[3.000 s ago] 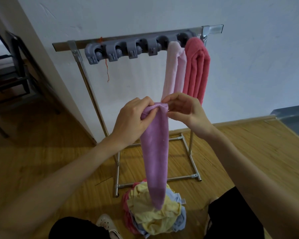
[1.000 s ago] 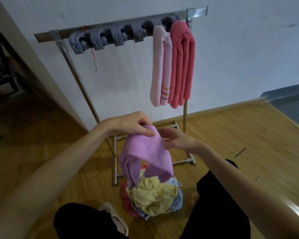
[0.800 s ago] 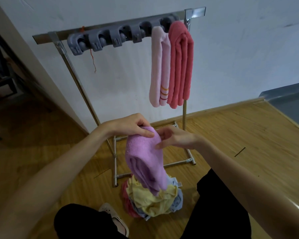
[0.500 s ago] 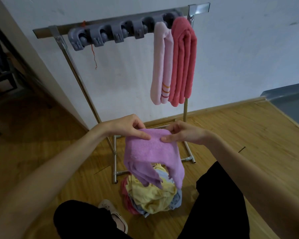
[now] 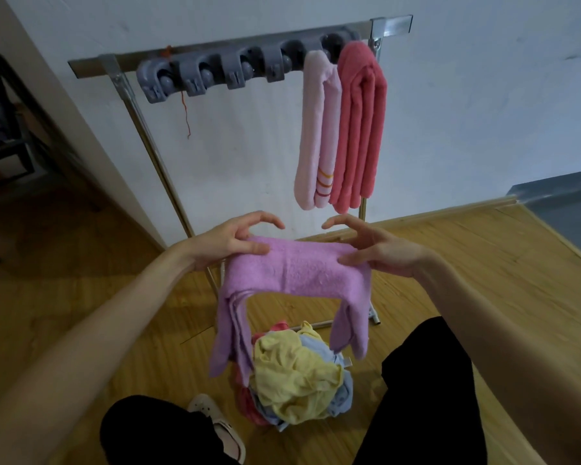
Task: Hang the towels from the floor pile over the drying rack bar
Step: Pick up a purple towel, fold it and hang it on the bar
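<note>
A folded purple towel (image 5: 296,273) is stretched flat between my hands, below the rack bar (image 5: 215,52). My left hand (image 5: 230,241) pinches its left end with thumb on top and fingers underneath. At the right end my right hand (image 5: 373,248) pinches the cloth the same way. Both ends of the towel droop down. A pale pink towel (image 5: 317,129) and a coral red towel (image 5: 361,129) hang over the bar's right part. The floor pile (image 5: 299,374), yellow, blue and red cloths, lies below between my knees.
The metal drying rack stands against a white wall, with grey plastic clips (image 5: 215,73) along the bar's left and middle. Its slanted leg (image 5: 155,156) and base frame (image 5: 373,313) sit on the wooden floor. A dark chair frame (image 5: 4,129) is at far left.
The purple towel went from hanging long, to bunched, to spread wide between my hands. My hands have moved apart and risen slightly.
</note>
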